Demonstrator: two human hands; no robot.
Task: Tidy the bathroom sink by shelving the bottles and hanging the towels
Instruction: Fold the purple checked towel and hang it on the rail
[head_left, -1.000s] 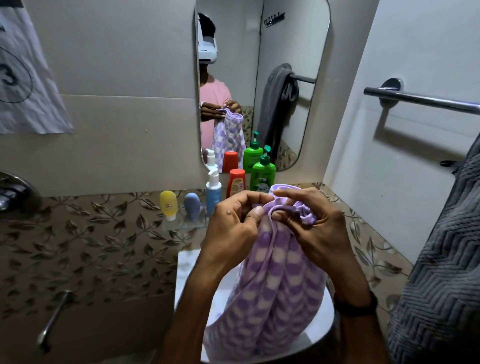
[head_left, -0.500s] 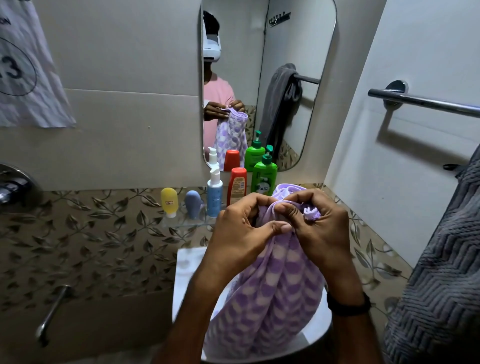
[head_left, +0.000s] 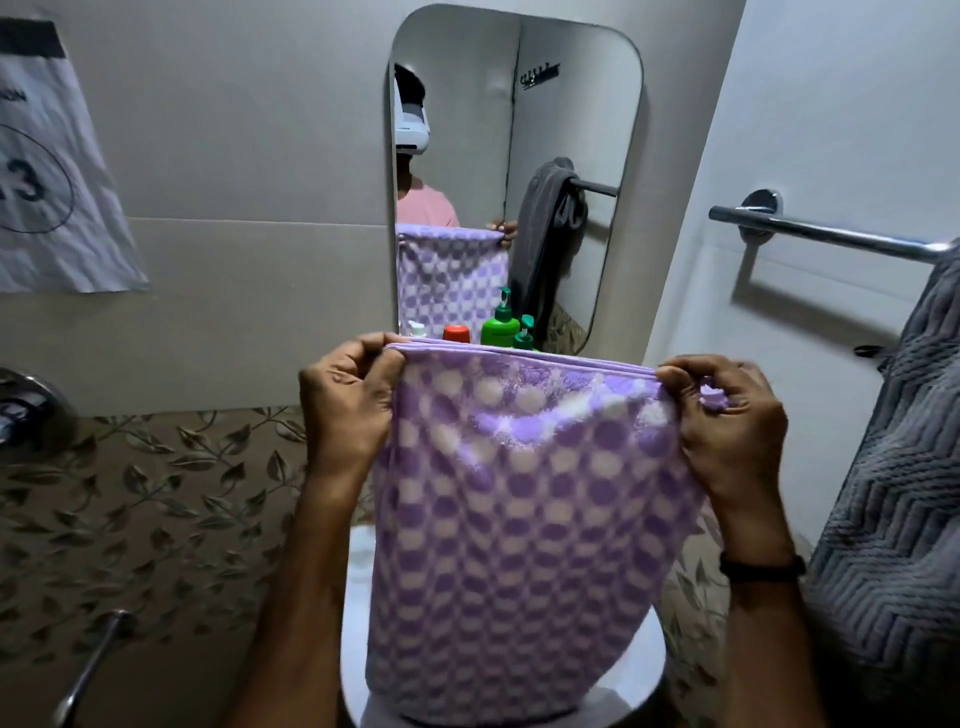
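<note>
The room is a small bathroom with plain pale tiles on the upper walls and a band of brown leaf-patterned tiles (head_left: 156, 499) lower down. A rounded mirror (head_left: 566, 130) hangs on the far wall, and a creased paper sheet (head_left: 52, 197) with a circled number is stuck up to its left. On the right wall a chrome towel bar (head_left: 821, 236) carries a grey textured towel (head_left: 893, 519) that hangs at the frame's right edge. A white sink (head_left: 358, 587) sits below, mostly covered. The purple-and-white checked towel (head_left: 519, 519) is held up in front of the person, stretched flat, its lower part hanging down over the sink. The left hand (head_left: 353, 410) pinches the towel's top left corner between curled fingers and thumb; the right hand (head_left: 727, 421) pinches the top right corner the same way, a bit of fabric bunched in its fingers. A dark band (head_left: 763, 566) circles the right wrist. The top of a green pump bottle (head_left: 523, 339) shows just above the towel's upper edge, at the mirror's foot.
</note>
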